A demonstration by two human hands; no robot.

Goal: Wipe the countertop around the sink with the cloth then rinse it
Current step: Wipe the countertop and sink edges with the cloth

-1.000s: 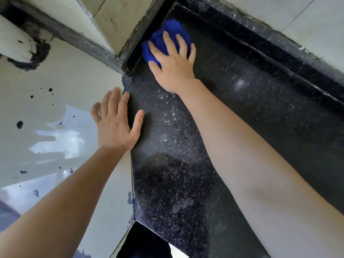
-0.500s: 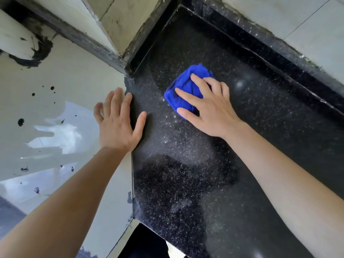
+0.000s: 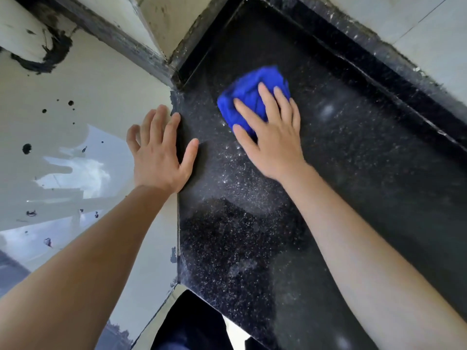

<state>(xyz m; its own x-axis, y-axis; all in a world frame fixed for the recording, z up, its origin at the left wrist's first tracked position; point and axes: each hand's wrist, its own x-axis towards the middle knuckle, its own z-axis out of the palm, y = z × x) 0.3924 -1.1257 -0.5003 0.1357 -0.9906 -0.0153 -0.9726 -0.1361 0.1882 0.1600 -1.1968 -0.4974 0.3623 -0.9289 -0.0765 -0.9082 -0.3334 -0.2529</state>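
I find the blue cloth (image 3: 249,97) bunched on the black speckled worktop (image 3: 366,173), at about twelve o'clock in my view, near the back corner. The right hand (image 3: 275,145) lies on it with fingers straight and spread. The grip is apart, pressing down, not curled round the fabric. The cloth looks blurred. At nine o'clock from it the left hand (image 3: 158,160) rests flat, grip apart too, fingers on the pale wall (image 3: 88,97), thumb over the worktop's edge. Dark spots (image 3: 26,148) mark that wall. A raised black ledge (image 3: 379,66) hems the cloth in from twelve to three o'clock, with pale tiles (image 3: 417,26) beyond it.
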